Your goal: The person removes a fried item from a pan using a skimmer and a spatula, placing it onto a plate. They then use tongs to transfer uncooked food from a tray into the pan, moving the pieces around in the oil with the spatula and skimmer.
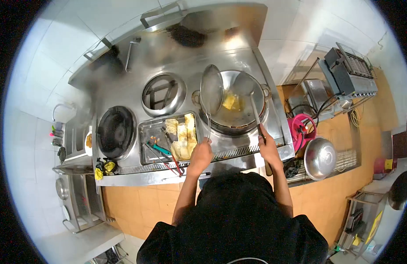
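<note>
My left hand (201,157) is closed around the thin handle of a round mesh strainer (212,90), tilted up over the left side of a wide two-handled pan (232,128). My right hand (269,145) grips the dark handle of a long-handled skimmer (245,83), its round head inside the pan toward the back. Yellow food pieces (229,101) lie in the liquid between the two tools. Left of the pan, a metal tray (141,141) holds several pale yellow folded food pieces (182,134), tongs with teal grips (159,148) and red-handled tongs (174,159).
An uncovered burner ring (164,94) sits behind the tray, and a black wok (116,132) rests at the stove's left. Yellow-black gloves (105,167) lie at the front left corner. To the right are a pink basket (303,132), a large metal bowl (320,159) and a grill appliance (351,70).
</note>
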### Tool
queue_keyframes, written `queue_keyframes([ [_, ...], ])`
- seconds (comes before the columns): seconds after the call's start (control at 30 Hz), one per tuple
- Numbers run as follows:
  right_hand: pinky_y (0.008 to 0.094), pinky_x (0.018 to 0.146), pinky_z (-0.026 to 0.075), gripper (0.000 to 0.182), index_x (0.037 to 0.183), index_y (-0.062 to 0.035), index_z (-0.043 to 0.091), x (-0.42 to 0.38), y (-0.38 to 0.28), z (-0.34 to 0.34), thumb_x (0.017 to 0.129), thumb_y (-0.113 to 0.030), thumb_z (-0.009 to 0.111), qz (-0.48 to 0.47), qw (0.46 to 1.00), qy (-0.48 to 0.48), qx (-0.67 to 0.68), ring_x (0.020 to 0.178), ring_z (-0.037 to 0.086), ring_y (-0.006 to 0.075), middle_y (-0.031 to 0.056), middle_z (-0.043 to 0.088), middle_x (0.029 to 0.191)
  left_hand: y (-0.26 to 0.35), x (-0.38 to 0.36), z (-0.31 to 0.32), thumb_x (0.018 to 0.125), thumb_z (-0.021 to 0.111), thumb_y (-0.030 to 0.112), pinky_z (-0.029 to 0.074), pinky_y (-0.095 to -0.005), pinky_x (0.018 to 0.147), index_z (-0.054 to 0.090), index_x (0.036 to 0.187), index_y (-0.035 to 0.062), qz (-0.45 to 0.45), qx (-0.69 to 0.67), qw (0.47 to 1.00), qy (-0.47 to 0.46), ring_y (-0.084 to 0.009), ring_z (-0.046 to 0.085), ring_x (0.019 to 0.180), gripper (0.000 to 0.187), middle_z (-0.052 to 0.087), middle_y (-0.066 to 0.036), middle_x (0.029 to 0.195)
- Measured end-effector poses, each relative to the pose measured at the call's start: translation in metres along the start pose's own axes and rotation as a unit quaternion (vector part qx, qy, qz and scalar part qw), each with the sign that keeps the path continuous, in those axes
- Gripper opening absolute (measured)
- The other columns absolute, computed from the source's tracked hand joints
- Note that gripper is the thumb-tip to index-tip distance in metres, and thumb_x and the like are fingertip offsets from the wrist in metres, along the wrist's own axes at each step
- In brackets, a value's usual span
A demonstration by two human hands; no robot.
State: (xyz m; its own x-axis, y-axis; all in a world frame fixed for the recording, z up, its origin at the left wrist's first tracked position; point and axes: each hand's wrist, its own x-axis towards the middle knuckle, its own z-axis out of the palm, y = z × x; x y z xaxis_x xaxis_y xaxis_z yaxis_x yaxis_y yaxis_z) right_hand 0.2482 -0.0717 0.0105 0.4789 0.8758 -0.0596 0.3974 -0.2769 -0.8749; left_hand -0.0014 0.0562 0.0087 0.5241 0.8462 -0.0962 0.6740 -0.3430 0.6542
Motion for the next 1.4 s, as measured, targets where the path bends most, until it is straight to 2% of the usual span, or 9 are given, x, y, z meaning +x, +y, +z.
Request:
queue_keyframes([
  [0.1, 0.0327, 0.087, 0.047, 0.051, 0.149, -0.0088, 0.042, 0.003, 0.005, -0.005, 0.098, -0.008, 0.048, 0.041, 0.998, 0.037, -0.016, 0.092, 0.059, 0.0202, 0.0186, 0.066, 0.116, -0.004, -0.004, -0.001, 0.086, 0.047, 0.002, 0.050, -0.0566, 0.078, 0.057, 0.105, -0.0068, 0.000, -0.010, 1.000, 0.012, -0.0493, 0.064, 0.085, 0.023, 0.066, -0.032, 0.092],
  [0.2, 0.0353, 0.095, 0.047, 0.050, 0.147, -0.0046, 0.041, 0.006, 0.013, -0.006, 0.098, -0.010, 0.048, 0.079, 0.996, -0.014, -0.037, 0.112, 0.064, 0.0335, 0.0291, 0.063, 0.123, -0.005, -0.004, -0.003, 0.086, 0.048, 0.002, 0.049, -0.0568, 0.078, 0.057, 0.104, -0.0072, -0.011, -0.011, 1.000, 0.014, -0.0495, 0.064, 0.085, 0.023, 0.066, -0.032, 0.090],
  [0.9, 0.0339, 0.107, 0.039, 0.050, 0.147, -0.0012, 0.041, 0.012, 0.023, -0.022, 0.097, -0.007, 0.048, 0.074, 0.997, -0.017, -0.021, 0.131, 0.052, 0.0316, 0.0253, 0.053, 0.140, 0.000, -0.006, -0.008, 0.096, 0.045, 0.011, 0.047, -0.0581, 0.078, 0.057, 0.108, -0.0062, -0.031, -0.023, 0.999, 0.012, -0.0523, 0.061, 0.086, 0.024, 0.063, -0.036, 0.085],
  [0.97, 0.0310, 0.062, 0.043, 0.050, 0.148, -0.0052, 0.042, 0.015, 0.047, -0.008, 0.098, -0.006, 0.047, -0.110, 0.992, 0.047, -0.052, 0.066, 0.047, 0.0132, 0.0053, 0.055, 0.076, 0.007, -0.005, -0.015, 0.097, 0.045, 0.012, 0.048, -0.0561, 0.083, 0.056, 0.108, -0.0070, -0.055, -0.017, 0.998, -0.010, -0.0508, 0.062, 0.092, 0.025, 0.065, -0.033, 0.094],
  [1.07, 0.0309, 0.062, 0.043, 0.051, 0.148, -0.0056, 0.042, 0.004, 0.026, -0.015, 0.098, -0.006, 0.047, 0.025, 0.999, -0.030, -0.020, 0.067, 0.046, 0.0131, 0.0053, 0.053, 0.076, 0.005, -0.005, -0.012, 0.098, 0.044, 0.012, 0.049, -0.0543, 0.088, 0.055, 0.109, -0.0077, -0.074, -0.016, 0.997, -0.026, -0.0494, 0.062, 0.098, 0.025, 0.067, -0.030, 0.103],
  [1.1, 0.0339, 0.106, 0.040, 0.051, 0.147, -0.0019, 0.041, 0.005, 0.021, -0.016, 0.097, -0.006, 0.048, 0.064, 0.997, -0.040, -0.005, 0.130, 0.053, 0.0326, 0.0263, 0.053, 0.139, 0.004, -0.005, -0.011, 0.098, 0.044, 0.012, 0.049, -0.0543, 0.087, 0.055, 0.109, -0.0077, -0.070, -0.018, 0.997, -0.019, -0.0496, 0.062, 0.098, 0.025, 0.067, -0.030, 0.103],
  [1.13, 0.0339, 0.106, 0.040, 0.051, 0.147, -0.0019, 0.041, 0.007, 0.019, -0.017, 0.097, -0.006, 0.048, 0.064, 0.997, -0.043, -0.004, 0.130, 0.053, 0.0326, 0.0263, 0.053, 0.139, 0.003, -0.006, -0.010, 0.098, 0.044, 0.012, 0.049, -0.0543, 0.087, 0.055, 0.109, -0.0077, -0.073, -0.018, 0.997, -0.019, -0.0496, 0.062, 0.098, 0.025, 0.067, -0.030, 0.103],
  [1.37, 0.0348, 0.096, 0.047, 0.049, 0.147, -0.0025, 0.042, 0.008, 0.031, -0.013, 0.098, -0.009, 0.048, 0.059, 0.997, -0.022, -0.035, 0.110, 0.064, 0.0325, 0.0276, 0.062, 0.126, -0.005, -0.004, -0.001, 0.093, 0.046, 0.007, 0.047, -0.0578, 0.078, 0.056, 0.105, -0.0077, -0.025, -0.030, 0.999, 0.016, -0.0518, 0.061, 0.085, 0.021, 0.063, -0.036, 0.084],
  [1.4, 0.0320, 0.079, 0.044, 0.050, 0.148, -0.0065, 0.042, 0.006, 0.035, -0.011, 0.098, -0.008, 0.047, 0.047, 0.998, -0.030, -0.020, 0.088, 0.054, 0.0223, 0.0151, 0.056, 0.101, -0.006, -0.004, 0.000, 0.092, 0.046, 0.006, 0.047, -0.0576, 0.078, 0.056, 0.105, -0.0082, -0.026, -0.030, 0.999, 0.016, -0.0517, 0.061, 0.085, 0.021, 0.063, -0.036, 0.084],
])
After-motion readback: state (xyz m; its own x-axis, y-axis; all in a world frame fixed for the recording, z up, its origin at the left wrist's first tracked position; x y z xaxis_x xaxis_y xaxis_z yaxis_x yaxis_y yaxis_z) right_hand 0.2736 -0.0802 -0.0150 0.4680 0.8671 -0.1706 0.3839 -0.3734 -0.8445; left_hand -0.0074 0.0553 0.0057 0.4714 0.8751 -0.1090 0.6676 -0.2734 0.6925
